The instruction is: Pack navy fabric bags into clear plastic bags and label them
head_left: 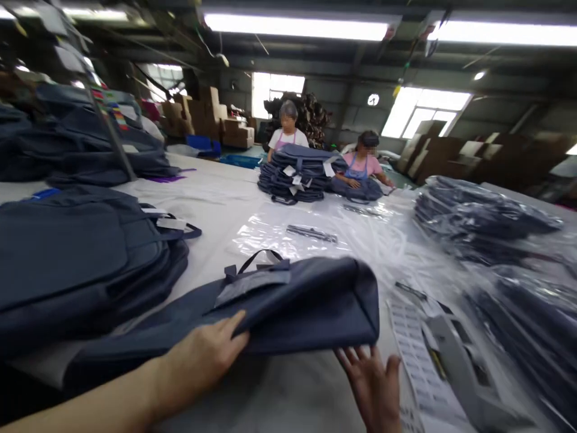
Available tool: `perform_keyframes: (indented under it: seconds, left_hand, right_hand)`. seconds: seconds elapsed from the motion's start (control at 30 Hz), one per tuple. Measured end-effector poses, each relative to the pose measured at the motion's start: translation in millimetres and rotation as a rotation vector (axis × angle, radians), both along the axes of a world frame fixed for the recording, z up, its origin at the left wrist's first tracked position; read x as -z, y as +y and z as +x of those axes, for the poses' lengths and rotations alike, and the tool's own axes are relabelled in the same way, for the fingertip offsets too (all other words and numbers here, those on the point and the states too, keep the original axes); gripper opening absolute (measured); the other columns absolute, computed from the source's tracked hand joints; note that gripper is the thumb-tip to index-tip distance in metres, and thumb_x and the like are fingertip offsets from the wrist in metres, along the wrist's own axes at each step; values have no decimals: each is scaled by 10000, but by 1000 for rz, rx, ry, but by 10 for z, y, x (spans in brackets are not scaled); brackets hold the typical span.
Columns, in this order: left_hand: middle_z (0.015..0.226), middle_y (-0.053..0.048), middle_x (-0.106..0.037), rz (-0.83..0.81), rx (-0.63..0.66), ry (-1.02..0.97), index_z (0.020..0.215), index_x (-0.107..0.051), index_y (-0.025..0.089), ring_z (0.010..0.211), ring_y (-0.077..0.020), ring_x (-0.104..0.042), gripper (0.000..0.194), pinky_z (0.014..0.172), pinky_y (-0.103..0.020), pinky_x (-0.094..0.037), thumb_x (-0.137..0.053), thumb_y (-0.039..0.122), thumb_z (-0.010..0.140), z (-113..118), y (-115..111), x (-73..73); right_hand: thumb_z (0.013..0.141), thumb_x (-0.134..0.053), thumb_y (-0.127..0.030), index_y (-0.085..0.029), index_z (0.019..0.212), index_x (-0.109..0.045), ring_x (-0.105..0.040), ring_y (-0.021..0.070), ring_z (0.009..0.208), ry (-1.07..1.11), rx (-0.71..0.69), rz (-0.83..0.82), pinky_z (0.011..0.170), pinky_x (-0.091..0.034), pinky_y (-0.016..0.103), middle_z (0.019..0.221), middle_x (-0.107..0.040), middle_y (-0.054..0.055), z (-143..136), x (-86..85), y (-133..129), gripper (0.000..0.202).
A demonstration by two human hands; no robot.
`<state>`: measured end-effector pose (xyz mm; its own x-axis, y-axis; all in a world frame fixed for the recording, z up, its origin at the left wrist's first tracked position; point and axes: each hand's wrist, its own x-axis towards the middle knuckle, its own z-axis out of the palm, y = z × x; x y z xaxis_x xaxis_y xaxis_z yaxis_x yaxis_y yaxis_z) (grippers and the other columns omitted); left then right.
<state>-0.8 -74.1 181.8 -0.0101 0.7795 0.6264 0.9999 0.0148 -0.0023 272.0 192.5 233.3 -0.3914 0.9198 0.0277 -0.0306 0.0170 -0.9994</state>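
Note:
A dark navy bag (311,307) with a black loop handle lies across the table in front of me, its right end lifted off the surface. My left hand (214,349) is closed on the bag's near edge, thumb on top. At the bag's lower right, my right hand (372,382) is open, palm up with fingers spread; the fingertips meet the bottom edge, and whether they press on it I cannot tell. A stack of similar navy bags (81,240) with white tags is on the left.
Clear plastic bags (270,231) lie mid-table. On the right are a grey tape dispenser (464,361), a sheet of labels (415,349) and plastic-wrapped bags (487,210). A pile of navy bags (295,171) stands at the far side, where two people work. A metal pole (108,126) rises at left.

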Motion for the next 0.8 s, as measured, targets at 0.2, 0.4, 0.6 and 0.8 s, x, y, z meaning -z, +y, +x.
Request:
perform_keyframes:
  seconds: [0.2,0.4,0.6,0.8]
  left_hand:
    - [1327,-104,-552,238,146,-149,890,-680,189,1206,-248,-526,253,1024,-397,-393,-437,248,934,899,249,1246]
    - [1445,-8,-439,205,252,-284,924,-711,267,1349,-177,-369,388,1171,-343,-182,-328,303,980,861,200,1455]
    - [1458,-11,-422,264,323,-347,845,-696,231,1328,-158,-401,338,1164,-289,-200,-381,256,968,881,119,1246]
    - [1357,-114,-523,345,285,-216,647,-618,155,1206,-301,-515,183,1050,-433,-364,-645,220,817,1382,165,1135]
  right_hand:
    - [673,-745,-505,-342,1355,-379,-676,216,914,150,72,-252,741,-554,353,1113,-683,47,713,96,-381,791]
    - [525,-785,-156,-269,1432,-227,-646,228,1014,-222,144,22,839,-533,354,1216,-625,93,669,169,-294,1071]
    - [585,-693,-227,-182,1159,-506,-660,223,907,-392,173,311,872,-511,358,973,-701,63,550,-48,-97,605]
    - [533,-691,-353,-204,1032,-548,-648,277,923,-656,301,443,810,-532,382,979,-692,79,1357,-124,-76,540]
